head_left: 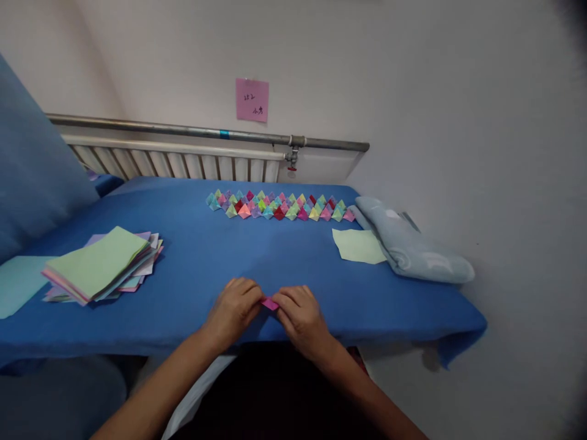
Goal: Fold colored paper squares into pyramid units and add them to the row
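Note:
A small folded piece of pink paper (270, 303) is held between my two hands near the table's front edge. My left hand (236, 305) pinches its left end, and my right hand (300, 315) grips the right end with fingers closed. Beyond them, rows of folded paper pieces in many colours (279, 212) stand along the back of the blue-covered table (197, 244). To the left lies an uneven stack of coloured paper sheets (103, 263). One pale green sheet (359, 246) rests flat at the right.
A rolled light-blue blanket (413, 247) lies at the table's right end. A turquoise sheet (21, 281) is at the far left. Behind the table are a radiator (183, 164), a metal pipe (174, 129) and a pink note (252, 100) on the wall.

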A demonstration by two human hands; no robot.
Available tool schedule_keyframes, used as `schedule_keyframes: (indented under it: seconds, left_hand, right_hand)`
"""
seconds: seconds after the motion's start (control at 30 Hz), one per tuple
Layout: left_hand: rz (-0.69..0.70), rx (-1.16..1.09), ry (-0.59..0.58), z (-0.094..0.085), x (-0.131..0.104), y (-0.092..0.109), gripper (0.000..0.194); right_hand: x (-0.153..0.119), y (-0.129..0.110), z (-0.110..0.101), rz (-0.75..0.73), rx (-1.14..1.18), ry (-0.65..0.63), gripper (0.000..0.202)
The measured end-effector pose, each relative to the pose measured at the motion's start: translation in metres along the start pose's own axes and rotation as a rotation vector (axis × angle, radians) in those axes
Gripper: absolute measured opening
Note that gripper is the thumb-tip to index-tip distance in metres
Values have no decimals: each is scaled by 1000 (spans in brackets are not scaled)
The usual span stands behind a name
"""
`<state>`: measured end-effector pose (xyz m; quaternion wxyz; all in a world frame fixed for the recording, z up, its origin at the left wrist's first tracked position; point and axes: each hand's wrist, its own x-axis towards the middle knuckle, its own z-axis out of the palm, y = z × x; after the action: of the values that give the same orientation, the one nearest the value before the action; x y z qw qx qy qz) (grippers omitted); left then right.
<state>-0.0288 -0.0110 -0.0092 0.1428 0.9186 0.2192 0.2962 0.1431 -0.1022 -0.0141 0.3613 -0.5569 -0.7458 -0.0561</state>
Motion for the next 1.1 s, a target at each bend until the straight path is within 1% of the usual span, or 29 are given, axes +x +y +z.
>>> schedule_keyframes:
  seconds: [0.07, 0.1, 0.2, 0.33, 0.47, 0.57, 0.7, 0.87, 0.97, 1.1]
  left_hand:
    - [117, 173, 95, 8, -2, -4, 18]
    - [149, 222, 123, 12, -4, -5, 19]
    - [172, 285, 146, 21, -13, -8, 20]
    - [167, 281, 118, 24, -25, -6, 20]
    - [188, 244, 79, 18, -35, -2, 19]
    - [207, 243, 51, 14, -39, 2, 20]
    - [215, 228, -6, 11, -42, 7, 18]
    - [160, 222, 13, 9, -45, 11, 17]
    - [118, 210, 22, 9, -48, 11, 16]
    - [107, 185, 10, 11, -49, 9, 20]
  right_hand:
    - [2, 6, 4, -65, -106, 9, 17]
    - [1, 7, 6, -90, -143, 9, 18]
    - [-2, 9, 12, -142, -201, -3, 20]
    - [-12, 5, 16, -154, -215, -74, 20]
    - [-19, 1, 11, -139, -185, -204, 25]
    - [-23, 0, 8, -120, -155, -261, 30]
    - [-27, -2, 7, -98, -140, -246, 32]
    - [-34, -4, 10, -65, -109, -176, 25]
    - [-37, -5, 12, -43, -86, -182, 22]
    - [-35, -4, 12, -31, -85, -203, 21]
